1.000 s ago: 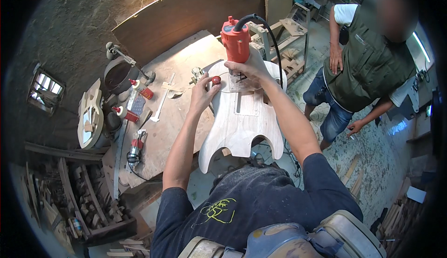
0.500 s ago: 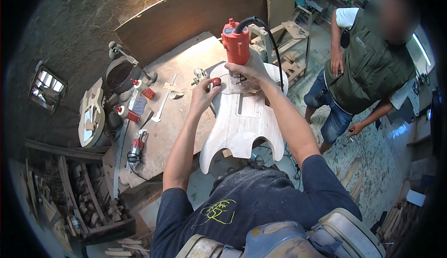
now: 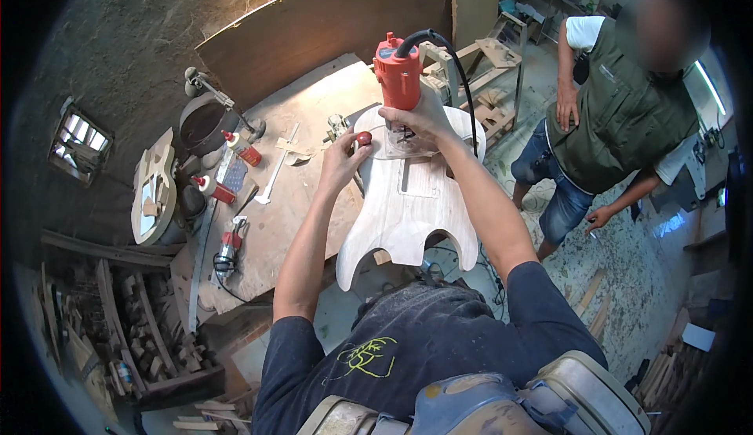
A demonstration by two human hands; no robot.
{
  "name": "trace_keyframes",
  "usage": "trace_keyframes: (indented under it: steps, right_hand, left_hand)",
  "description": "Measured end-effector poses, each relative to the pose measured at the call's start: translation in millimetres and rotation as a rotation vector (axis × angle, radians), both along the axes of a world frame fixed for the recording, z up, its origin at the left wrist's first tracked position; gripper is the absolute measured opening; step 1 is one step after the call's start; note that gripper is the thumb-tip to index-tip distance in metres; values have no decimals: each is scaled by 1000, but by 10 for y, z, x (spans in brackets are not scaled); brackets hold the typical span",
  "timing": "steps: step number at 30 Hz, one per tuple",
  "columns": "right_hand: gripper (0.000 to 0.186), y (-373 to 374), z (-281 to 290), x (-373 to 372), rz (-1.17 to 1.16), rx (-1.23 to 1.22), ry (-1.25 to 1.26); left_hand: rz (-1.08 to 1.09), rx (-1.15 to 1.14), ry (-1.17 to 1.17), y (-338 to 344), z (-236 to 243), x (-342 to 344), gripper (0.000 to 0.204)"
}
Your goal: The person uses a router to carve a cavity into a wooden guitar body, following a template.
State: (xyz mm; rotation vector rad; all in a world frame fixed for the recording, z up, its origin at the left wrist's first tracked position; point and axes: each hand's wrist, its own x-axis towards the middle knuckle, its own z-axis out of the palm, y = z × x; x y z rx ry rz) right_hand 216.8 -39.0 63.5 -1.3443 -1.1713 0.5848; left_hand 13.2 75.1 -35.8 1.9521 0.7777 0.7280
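Note:
A pale wooden guitar body (image 3: pixel 384 219) lies over the workbench's near edge, its two horns toward me and a rectangular pocket cut in its middle. On its far part stands a red trim router (image 3: pixel 398 82), upright, with a clear base and a black cord rising from its top. My right hand (image 3: pixel 423 125) is closed round the router's lower body. A red ball knob (image 3: pixel 363 138) sits at the left end of the clear base, with my left hand (image 3: pixel 342 160) pinching it. The cutter is hidden by hand and base.
On the workbench (image 3: pixel 294 227) at left lie red-and-white glue bottles (image 3: pixel 245 151), a caliper (image 3: pixel 276 170), a small red-and-silver power tool (image 3: pixel 228 248) and a desk lamp (image 3: pixel 216 98). Another guitar body (image 3: pixel 155 188) leans left. A person (image 3: pixel 620 105) stands at right. Wood scraps (image 3: pixel 149 325) fill the lower left.
Almost nothing differs. The view has shifted very slightly; both hands and the router keep their places on the guitar body.

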Motion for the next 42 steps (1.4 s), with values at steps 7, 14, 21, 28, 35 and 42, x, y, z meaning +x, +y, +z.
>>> trace_keyframes:
  steps: [7, 14, 21, 28, 35, 42]
  right_hand:
    - [71, 15, -105, 40, -6, -11, -13]
    - [69, -19, -83, -14, 32, -32, 56]
    - [59, -11, -98, -37, 11, 48, 38]
    - [42, -83, -14, -125, 45, 65, 141]
    - [45, -15, -71, -39, -23, 99, -6]
    - [45, 14, -56, 6, 13, 92, 16]
  left_hand:
    - [-24, 39, -3, -13, -8, -26, 43]
    - [-13, 11, 17, -42, 24, -67, 43]
    - [-42, -19, -20, -43, 10, -70, 42]
    - [-56, 2, -27, -35, -42, -101, 43]
    - [-13, 81, 9, -43, 15, -45, 46]
    - [-38, 78, 50, 46, -49, -4, 49]
